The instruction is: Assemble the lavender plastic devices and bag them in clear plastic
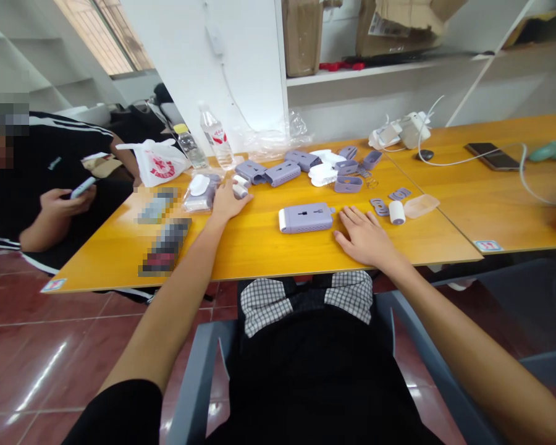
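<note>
My left hand [228, 199] reaches to the left part of the table, its thumb and fingers around a white cylinder [240, 190]. A second white piece [241, 180] lies just behind it. Flat on the table, my right hand [367, 236] has its fingers stretched out and holds nothing. Left of its fingertips lies a light purple rectangular case [306, 218] with a white end and dark cutouts on top. Beyond my right hand are thin purple plates [379, 207], another white cylinder [397, 212] and a translucent shallow piece [421, 206].
Purple housings [282, 173], white parts [324, 168] and purple end caps [349, 184] lie along the back. Bagged parts [199, 193], bottles [217, 137] and a plastic bag [160, 162] stand left. A phone [493, 156] and cables lie right. A seated person [50, 179] holds a phone.
</note>
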Action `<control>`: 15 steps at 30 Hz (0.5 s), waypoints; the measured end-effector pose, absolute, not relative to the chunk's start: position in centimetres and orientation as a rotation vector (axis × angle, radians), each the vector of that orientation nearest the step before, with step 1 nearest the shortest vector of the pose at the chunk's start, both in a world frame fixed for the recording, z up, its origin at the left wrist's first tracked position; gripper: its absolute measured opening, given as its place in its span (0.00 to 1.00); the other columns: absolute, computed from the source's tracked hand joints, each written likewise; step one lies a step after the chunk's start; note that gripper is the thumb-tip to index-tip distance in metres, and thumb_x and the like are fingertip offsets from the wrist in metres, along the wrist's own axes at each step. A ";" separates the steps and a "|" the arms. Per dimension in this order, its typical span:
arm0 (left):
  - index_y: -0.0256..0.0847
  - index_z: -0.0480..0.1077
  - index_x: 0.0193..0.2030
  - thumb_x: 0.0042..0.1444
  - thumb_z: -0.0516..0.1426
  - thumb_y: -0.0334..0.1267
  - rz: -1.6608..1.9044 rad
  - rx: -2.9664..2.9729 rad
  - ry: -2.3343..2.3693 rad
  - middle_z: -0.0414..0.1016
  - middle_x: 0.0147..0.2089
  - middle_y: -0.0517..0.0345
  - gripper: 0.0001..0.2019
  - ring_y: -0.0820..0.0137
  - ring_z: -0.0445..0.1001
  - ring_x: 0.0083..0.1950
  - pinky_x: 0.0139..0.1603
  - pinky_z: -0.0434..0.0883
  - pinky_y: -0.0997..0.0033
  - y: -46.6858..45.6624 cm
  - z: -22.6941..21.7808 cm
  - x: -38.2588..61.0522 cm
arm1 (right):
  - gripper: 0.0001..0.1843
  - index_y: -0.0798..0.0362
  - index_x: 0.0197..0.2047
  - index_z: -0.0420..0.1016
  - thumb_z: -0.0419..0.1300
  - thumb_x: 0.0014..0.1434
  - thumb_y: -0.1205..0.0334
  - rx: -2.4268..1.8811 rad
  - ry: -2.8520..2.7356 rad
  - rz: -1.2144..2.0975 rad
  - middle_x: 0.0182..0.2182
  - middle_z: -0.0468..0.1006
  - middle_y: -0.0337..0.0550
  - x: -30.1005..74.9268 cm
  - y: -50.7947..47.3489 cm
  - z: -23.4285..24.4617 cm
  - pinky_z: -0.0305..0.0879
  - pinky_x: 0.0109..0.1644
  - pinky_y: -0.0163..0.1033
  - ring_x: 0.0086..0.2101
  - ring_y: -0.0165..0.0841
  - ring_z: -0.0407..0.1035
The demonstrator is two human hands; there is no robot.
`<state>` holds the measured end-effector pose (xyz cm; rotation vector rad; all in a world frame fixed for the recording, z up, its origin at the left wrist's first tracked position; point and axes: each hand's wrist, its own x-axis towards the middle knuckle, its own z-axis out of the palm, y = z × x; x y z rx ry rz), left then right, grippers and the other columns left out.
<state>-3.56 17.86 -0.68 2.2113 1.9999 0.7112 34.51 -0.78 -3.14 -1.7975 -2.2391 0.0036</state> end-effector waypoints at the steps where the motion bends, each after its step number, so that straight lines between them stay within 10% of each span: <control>1: 0.33 0.64 0.72 0.60 0.66 0.52 0.755 2.237 1.970 0.69 0.72 0.34 0.39 0.46 0.66 0.75 0.78 0.61 0.49 18.1 -0.7 -3.7 | 0.38 0.62 0.76 0.65 0.46 0.75 0.46 -1.797 -2.238 -0.004 0.77 0.64 0.63 34.5 -0.8 -3.2 0.52 0.80 0.69 0.77 0.55 0.55; 9: 0.36 0.77 0.61 0.71 0.51 0.41 1.011 1.982 2.013 0.81 0.63 0.42 0.19 0.54 0.75 0.67 0.71 0.67 0.59 26.8 2.0 -4.4 | 0.38 0.65 0.77 0.64 0.45 0.75 0.48 -1.823 -2.251 0.005 0.78 0.63 0.61 34.4 -0.8 -3.0 0.49 0.81 0.67 0.78 0.53 0.54; 15: 0.37 0.80 0.41 0.59 0.61 0.37 0.956 1.810 2.067 0.84 0.42 0.47 0.08 0.53 0.80 0.49 0.54 0.74 0.61 31.4 2.8 -4.5 | 0.37 0.62 0.77 0.66 0.47 0.75 0.48 -1.812 -2.231 0.002 0.77 0.64 0.60 34.3 -0.8 -2.9 0.50 0.81 0.67 0.77 0.54 0.55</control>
